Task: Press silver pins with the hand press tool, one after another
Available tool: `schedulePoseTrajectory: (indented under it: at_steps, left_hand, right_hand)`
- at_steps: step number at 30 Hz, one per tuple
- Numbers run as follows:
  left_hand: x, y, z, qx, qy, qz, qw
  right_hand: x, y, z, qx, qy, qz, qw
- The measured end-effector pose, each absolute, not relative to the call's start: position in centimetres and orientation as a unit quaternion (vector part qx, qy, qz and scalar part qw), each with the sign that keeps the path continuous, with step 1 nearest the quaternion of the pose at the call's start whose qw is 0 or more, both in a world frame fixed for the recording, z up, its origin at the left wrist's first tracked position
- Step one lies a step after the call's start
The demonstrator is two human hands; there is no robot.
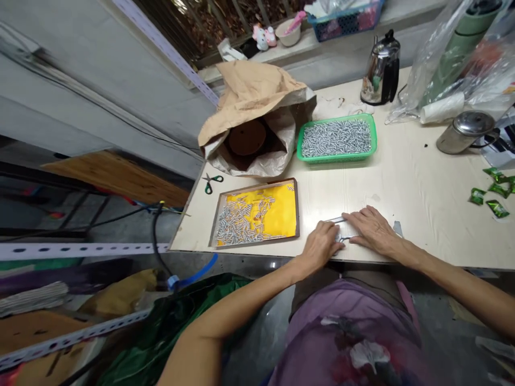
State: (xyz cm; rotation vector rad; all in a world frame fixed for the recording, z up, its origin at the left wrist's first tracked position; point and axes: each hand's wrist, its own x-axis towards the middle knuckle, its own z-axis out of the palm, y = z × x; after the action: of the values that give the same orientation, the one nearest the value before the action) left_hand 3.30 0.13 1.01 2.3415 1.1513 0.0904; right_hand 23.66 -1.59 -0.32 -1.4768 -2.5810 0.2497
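My left hand (321, 244) is at the front edge of the table, fingers curled and closed on the left end of a small flat pale piece with dark edges (346, 230). Its exact kind does not show. My right hand (372, 231) grips the other end, thumb on the near side and fingers on the far side. Left of my hands lies a shallow tray (298, 209) with a yellow bottom and many small silvery metal pins (237, 222). Beyond my hands stands a green plastic basket (374, 140) full of similar small metal pieces (337, 138).
An open brown paper sack (257, 88) stands behind the tray, and scissors (212, 182) lie to its left. A kettle (381, 69), a lidded metal cup (462, 134) and green wrapped sweets (477, 196) are at the right. A grey scrap (397, 228) lies beside my right hand.
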Motion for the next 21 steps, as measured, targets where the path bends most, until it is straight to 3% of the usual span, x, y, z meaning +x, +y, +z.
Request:
schedulePoseTrajectory:
  at_steps: [9, 21]
  left_hand:
    - [7.0, 3.4, 0.7, 0.921, 0.339, -0.069, 0.179]
    - [6.7, 3.8, 5.2, 0.923, 0.357, -0.048, 0.135]
  right_hand:
    - [24.8, -1.0, -2.8, -0.435, -0.871, 0.043, 0.225]
    - [28.0, 2.9, -7.6, -0.467, -0.863, 0.063, 0.180]
